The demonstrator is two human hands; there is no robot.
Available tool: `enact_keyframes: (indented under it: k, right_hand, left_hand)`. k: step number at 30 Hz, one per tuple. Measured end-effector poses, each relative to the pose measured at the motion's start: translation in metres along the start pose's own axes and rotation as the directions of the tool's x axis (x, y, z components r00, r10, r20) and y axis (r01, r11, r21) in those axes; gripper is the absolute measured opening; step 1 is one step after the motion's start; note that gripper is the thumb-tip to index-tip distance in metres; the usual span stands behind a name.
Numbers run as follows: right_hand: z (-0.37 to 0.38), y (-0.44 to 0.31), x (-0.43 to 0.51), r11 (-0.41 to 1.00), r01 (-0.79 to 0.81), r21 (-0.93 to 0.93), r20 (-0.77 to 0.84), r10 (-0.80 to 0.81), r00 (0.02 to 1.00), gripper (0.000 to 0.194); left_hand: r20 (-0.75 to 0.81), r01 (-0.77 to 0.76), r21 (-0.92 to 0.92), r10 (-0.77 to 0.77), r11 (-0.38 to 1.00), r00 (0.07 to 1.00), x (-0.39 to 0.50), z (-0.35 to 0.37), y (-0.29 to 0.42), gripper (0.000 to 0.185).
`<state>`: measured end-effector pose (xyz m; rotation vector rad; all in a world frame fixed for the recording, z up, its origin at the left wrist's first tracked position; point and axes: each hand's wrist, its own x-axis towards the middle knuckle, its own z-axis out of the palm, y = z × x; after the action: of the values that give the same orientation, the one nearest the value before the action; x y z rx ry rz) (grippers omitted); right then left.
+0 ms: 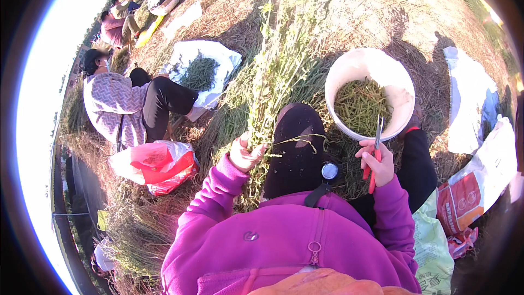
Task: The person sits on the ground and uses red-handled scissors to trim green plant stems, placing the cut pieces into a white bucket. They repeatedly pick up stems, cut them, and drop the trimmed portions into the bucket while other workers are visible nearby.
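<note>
My left hand (245, 155) is around leafy green plant stalks (266, 106) beside my left knee. The long stalks stretch away from me over a heap of cut plants. A thin loose stem (299, 138) lies across my black trouser leg, near those fingers. In my right hand (380, 166) are small red-handled snips (372, 172), their metal blades pointing away from me and slightly apart. The blades overlap the near rim of a white plastic bucket (333, 110). Short green and brownish plant pieces (362, 104) cover the bucket's bottom.
To the left, a seated person (118, 106) works by a white sheet (229, 59) bearing cut greens (200, 73). A red and white plastic bag (163, 168) lies nearer me. White sacks (470, 98) and printed bags (460, 203) lie right. Other people (114, 28) sit farther off.
</note>
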<state>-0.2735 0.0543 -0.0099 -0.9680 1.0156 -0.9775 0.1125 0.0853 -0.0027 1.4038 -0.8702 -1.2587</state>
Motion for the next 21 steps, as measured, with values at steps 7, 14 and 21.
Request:
enact_keyframes:
  k: [7,14,21]
  right_hand:
    - [-0.008,0.005,0.003,0.998,-0.027,0.053,0.032,0.025,0.999,0.03]
    - [-0.026,0.027,-0.012,0.632,-0.327,0.703,0.22,0.244,0.944,0.05]
    - [-0.016,0.019,-0.03,0.766,-0.488,0.418,0.346,0.363,0.865,0.078]
  left_hand:
    - [0.213,-0.177,0.459,0.086,0.87,0.973,-0.015,-0.048,-0.04,0.021]
    - [-0.117,0.347,0.508,-0.336,0.788,0.934,-0.057,-0.03,-0.043,0.019]
    - [0.021,0.435,0.365,-0.475,0.823,0.88,-0.058,-0.079,-0.08,0.017]
